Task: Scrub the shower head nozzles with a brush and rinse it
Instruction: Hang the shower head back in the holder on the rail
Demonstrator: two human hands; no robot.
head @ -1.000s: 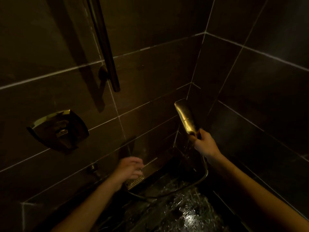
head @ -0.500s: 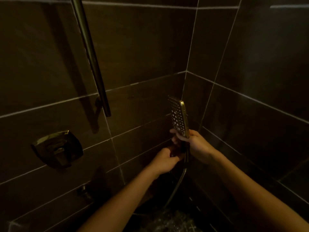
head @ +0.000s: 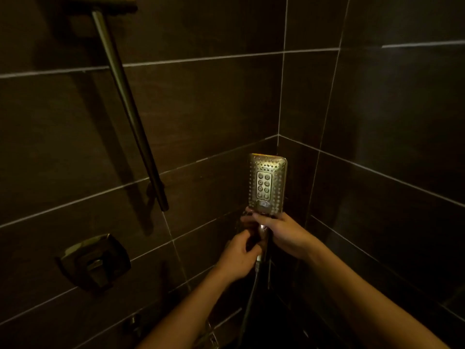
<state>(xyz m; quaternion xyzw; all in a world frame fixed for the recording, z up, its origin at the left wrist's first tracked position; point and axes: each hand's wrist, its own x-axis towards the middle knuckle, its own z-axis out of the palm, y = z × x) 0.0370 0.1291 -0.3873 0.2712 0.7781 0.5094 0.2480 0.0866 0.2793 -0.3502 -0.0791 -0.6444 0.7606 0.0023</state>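
Two bare forearms reach up from the bottom edge into a dim shower corner. The left hand (head: 237, 258) is curled round the lower end of the handle, its fingers (head: 245, 244) wrapped together on the metal where the hose (head: 249, 303) joins and drops away into shadow. Just above and to the right, the right hand (head: 285, 233) grips the neck of the shower head (head: 267, 183), its fingers clamped on the stem right under the spray plate. The shower head stands upright between both hands and the corner of the walls, its rectangular nozzle face turned toward the camera, with rows of small holes round a panel of larger nozzles. Whether either hand also holds a brush cannot be told in this light. Farther left on the wall (head: 75, 152) sits a square metal valve handle (head: 94, 263). Above it a slanting metal rail (head: 130, 114) runs up to a bracket (head: 100, 2) at the top edge of the dark tiles
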